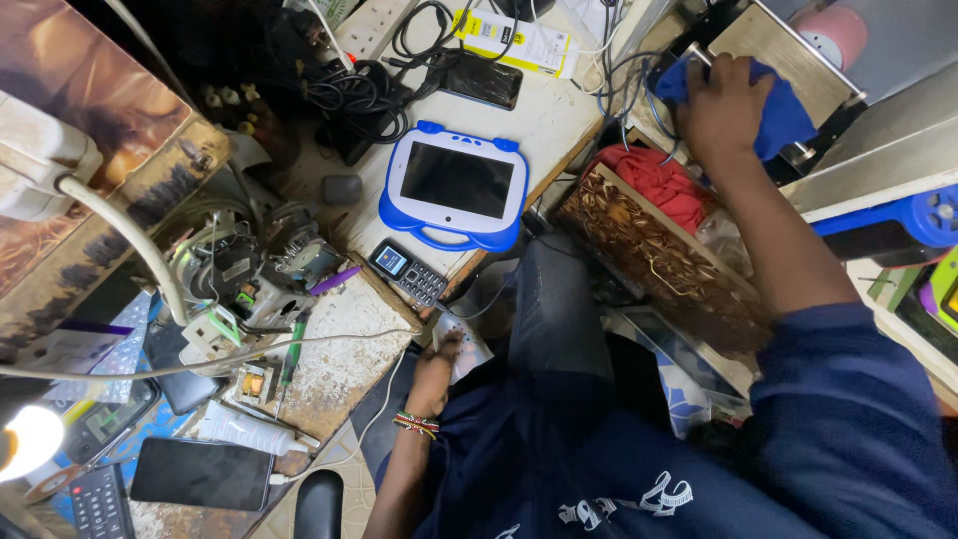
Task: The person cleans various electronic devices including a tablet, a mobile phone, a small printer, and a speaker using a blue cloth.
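Resting at the near edge of the workbench, the left hand lies with fingers loosely extended on a small white device, pressing rather than gripping it; a beaded wristband circles the wrist. Just beyond, a small keypad phone lies beside a blue-and-white tablet with a dark screen. To the left sit a green screwdriver and loose electrical parts. Farthest away, upper right, the right hand presses a blue cloth flat, fingers spread over it, against a brushed-metal box, above a red cloth.
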